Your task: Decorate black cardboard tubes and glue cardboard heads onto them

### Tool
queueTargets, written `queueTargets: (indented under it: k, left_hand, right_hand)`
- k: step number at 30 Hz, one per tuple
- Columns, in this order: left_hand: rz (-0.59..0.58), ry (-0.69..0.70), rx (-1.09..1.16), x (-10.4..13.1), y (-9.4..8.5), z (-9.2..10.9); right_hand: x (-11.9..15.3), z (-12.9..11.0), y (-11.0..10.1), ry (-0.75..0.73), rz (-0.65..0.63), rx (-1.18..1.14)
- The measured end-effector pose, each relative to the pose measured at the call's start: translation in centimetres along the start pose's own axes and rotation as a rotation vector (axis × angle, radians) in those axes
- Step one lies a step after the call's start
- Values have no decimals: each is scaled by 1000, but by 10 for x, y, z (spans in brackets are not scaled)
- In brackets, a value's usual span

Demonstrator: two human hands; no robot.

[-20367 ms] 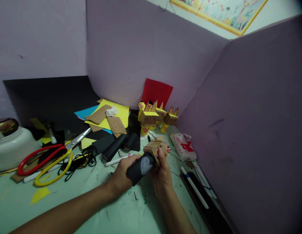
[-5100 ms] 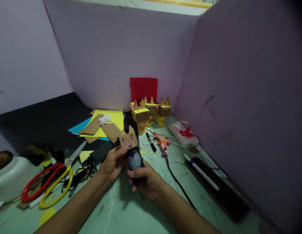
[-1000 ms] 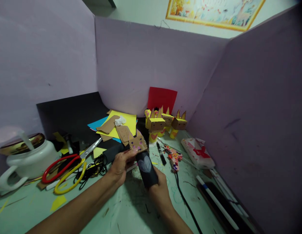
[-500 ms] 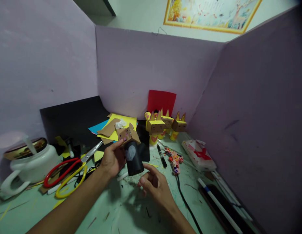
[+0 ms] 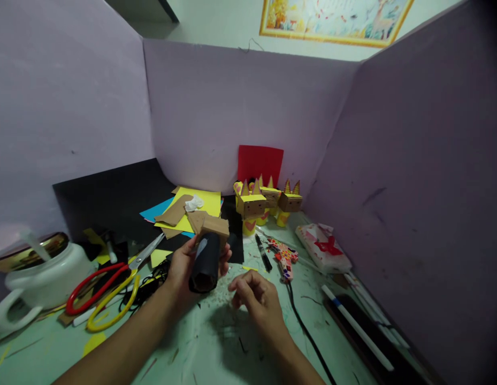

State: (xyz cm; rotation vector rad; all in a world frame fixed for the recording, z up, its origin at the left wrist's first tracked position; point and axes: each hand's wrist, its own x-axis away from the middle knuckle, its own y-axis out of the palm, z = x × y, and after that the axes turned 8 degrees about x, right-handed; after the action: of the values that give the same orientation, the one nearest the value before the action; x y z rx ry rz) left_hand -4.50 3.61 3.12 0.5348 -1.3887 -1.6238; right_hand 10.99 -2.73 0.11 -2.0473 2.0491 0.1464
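Observation:
My left hand (image 5: 183, 267) is wrapped round a figure made of a black paper tube (image 5: 206, 262) and a cardboard box head (image 5: 216, 226). The tube's open end points toward me, and a grey oval shows on its side. Just right of the tube, my right hand (image 5: 254, 294) hovers over the table with curled fingers; whether its fingertips hold anything small is too unclear to tell. Behind the figure lie yellow paper (image 5: 210, 201), cardboard pieces and a crumpled white tissue (image 5: 194, 203).
Scissors (image 5: 138, 262) and a white mug (image 5: 51, 275) are at left. Yellow figures with cardboard heads (image 5: 251, 207) stand at the back. A patterned glue gun (image 5: 286, 259) with a black cord, a black pen (image 5: 263, 253), a wrapped packet (image 5: 323, 248) and a white stick (image 5: 358, 329) are at right.
My left hand has turned the figure, so the tube's open end now faces me and the head's decorated side is hidden. My right hand has come away from the tube's end.

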Motion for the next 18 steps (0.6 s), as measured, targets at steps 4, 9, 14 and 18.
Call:
queueTargets:
  k: [4, 9, 14, 18]
  left_hand:
    - [-122, -34, 24, 0, -3, -1]
    - [-162, -59, 23, -1, -9, -4]
    - [-190, -73, 28, -5, -17, -5]
    - [-147, -66, 3, -4, -12, -5]
  right_hand:
    - [-1, 2, 2, 13, 58, -48]
    - [1, 5, 3, 32, 72, -132]
    - [-1, 8, 5, 88, 78, -240]
    - [-5, 3, 3, 167, 65, -391]
